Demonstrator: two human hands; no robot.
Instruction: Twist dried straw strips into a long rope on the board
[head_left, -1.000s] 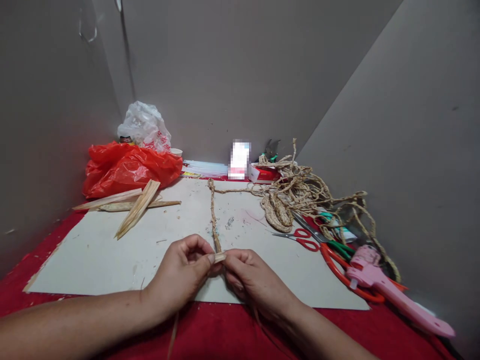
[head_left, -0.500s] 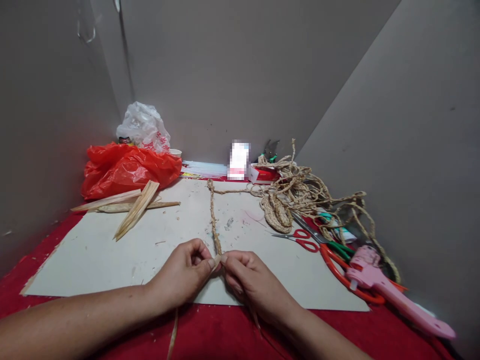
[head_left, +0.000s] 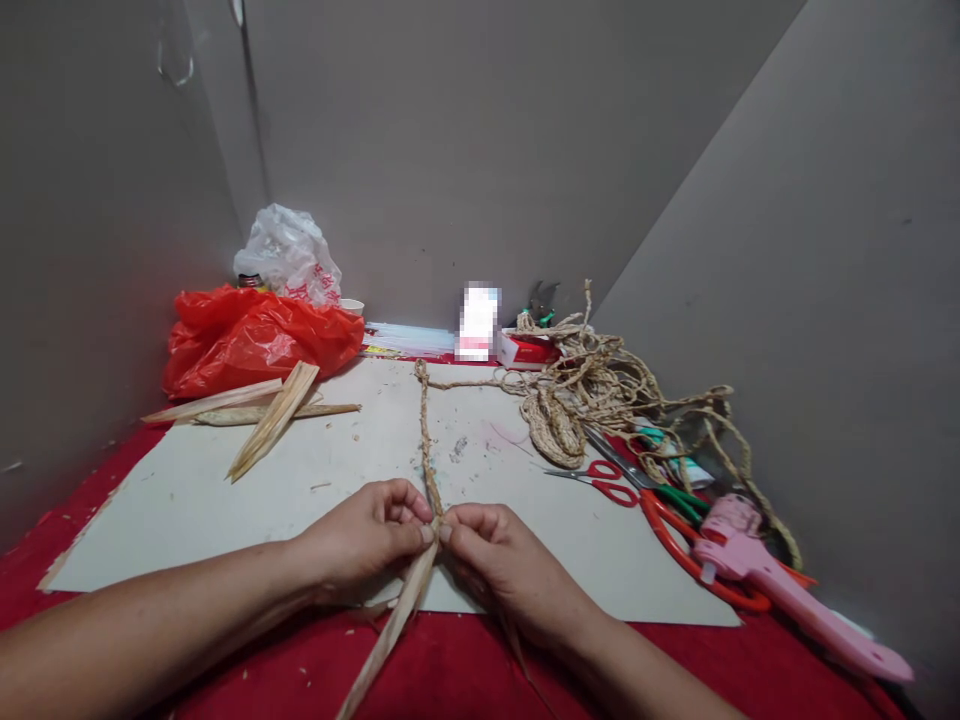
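Note:
A braided straw-coloured cord (head_left: 427, 440) runs down the middle of the pale board toward me. At its near end my left hand (head_left: 375, 540) and my right hand (head_left: 499, 555) meet, thumbs and forefingers pinching the loose strands. A wide dry leaf strip (head_left: 401, 620) hangs from between the fingertips toward the lower left, past the board's edge. Below my right hand a thinner strand (head_left: 517, 650) trails down. The fingers partly hide where the strands cross.
The board (head_left: 225, 530) lies on red cloth (head_left: 300, 670). Leaf strips (head_left: 274, 420) and a red plastic bag (head_left: 262, 340) sit left. To the right are coiled cord (head_left: 555, 425), red-handled scissors (head_left: 604, 480), larger shears (head_left: 667, 530) and a pink glue gun (head_left: 795, 590).
The wide leaf strip now hangs down toward me from the fingertips, where before only a short bit showed. Both hands have shifted slightly nearer to me, still pinching.

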